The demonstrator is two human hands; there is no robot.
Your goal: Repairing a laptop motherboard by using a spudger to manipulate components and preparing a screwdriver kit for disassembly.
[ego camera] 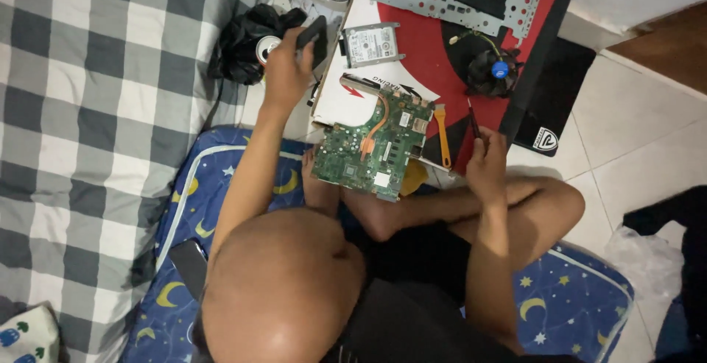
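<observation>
Currently the left hand (286,65), upper centre-left of the frame, has its fingers closed around a black device (315,37), just beside a black bag (239,39). Right hand (486,164), centre-right, grips a thin dark tool (473,120) upright, fingers shut on it. A green circuit board (375,149) lies between both hands, an orange pry tool (442,135) just beside it on the red mat (434,61).

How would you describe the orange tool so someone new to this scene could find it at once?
Start at the red, white and black mat on the floor in front of the seated person. Near its lower edge lies a green circuit board; just right of it lies the orange pry tool, between the board and the right hand. It is the only orange, flat, forked stick; the hand's tool is thin and dark.
</observation>
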